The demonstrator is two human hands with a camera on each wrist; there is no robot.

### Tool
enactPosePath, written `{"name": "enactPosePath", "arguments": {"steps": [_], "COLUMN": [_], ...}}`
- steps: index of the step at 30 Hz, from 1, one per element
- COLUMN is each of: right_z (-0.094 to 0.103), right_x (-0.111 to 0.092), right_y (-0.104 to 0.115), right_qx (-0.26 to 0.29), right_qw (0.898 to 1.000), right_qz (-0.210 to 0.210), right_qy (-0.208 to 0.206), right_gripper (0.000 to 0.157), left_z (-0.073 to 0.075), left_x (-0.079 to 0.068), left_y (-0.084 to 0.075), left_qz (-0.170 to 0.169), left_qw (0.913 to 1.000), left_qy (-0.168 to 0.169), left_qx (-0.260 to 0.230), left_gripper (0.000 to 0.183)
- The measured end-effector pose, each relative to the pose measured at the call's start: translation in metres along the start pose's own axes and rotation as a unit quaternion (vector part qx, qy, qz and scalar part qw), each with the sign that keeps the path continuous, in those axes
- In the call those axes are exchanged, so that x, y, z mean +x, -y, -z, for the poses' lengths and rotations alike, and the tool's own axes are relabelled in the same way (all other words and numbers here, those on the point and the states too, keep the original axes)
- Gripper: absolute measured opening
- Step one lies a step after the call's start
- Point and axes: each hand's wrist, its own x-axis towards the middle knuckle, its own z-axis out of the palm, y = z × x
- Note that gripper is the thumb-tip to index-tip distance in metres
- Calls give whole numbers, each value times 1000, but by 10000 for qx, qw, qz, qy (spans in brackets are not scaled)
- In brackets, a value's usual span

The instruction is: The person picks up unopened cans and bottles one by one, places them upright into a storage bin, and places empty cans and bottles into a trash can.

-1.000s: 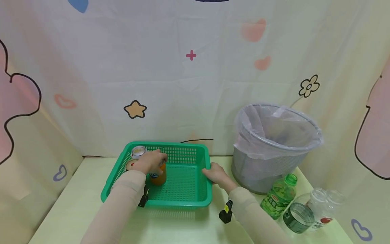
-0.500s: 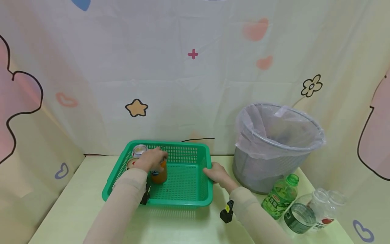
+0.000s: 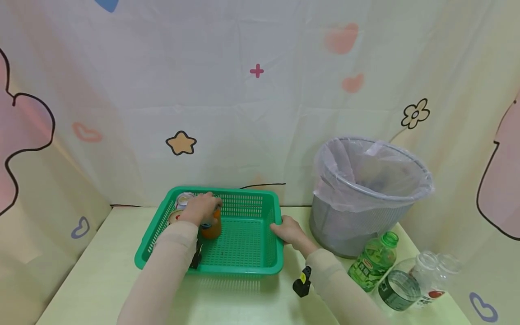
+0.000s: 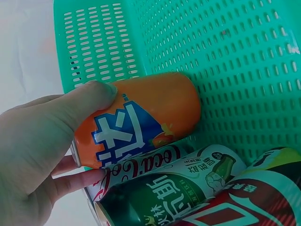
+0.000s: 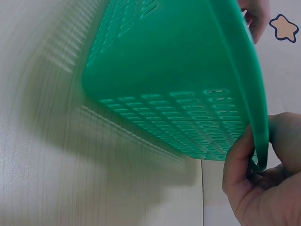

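Inside the green plastic basket [image 3: 243, 271], my left hand [image 3: 201, 209] grips an orange soda can [image 3: 211, 229] near its top. In the left wrist view the thumb lies on the can's side, with fingers on the far side partly hidden. Beside it stand a Coca-Cola can [image 4: 164, 157], a dark green and white can [image 4: 150, 197] and a red can [image 4: 249, 202]. My right hand [image 3: 290, 230] holds the basket's right rim, thumb on one side and fingers curled under, as the right wrist view shows.
A mesh wastebasket [image 3: 345, 225] with a plastic liner stands to the right of the basket. In front of it are a green bottle [image 3: 371, 264] and several clear containers, among them a jar with a dark green label [image 3: 394, 293]. A printed curtain [image 3: 227, 113] hangs behind.
My left hand and the orange can have shifted slightly toward the back of the basket. The right hand stays on the rim.
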Motion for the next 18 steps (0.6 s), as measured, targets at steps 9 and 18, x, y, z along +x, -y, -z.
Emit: {"name": "enactPosePath", "arguments": {"steps": [9, 18], "right_z": [0, 0], "right_x": [0, 1], "right_y": [-1, 0], "right_qx": [-2, -4], "right_qw": [10000, 10000], "right_qz": [-3, 7], "right_qy": [0, -26], "right_gripper": [30, 29], "left_z": [-4, -9], "left_x": [7, 15], "left_y": [2, 6], "left_qz": [120, 221], "left_qw": [9999, 9997], "left_qy": [-69, -118], "left_qx": [14, -4], "left_gripper": [47, 49]}}
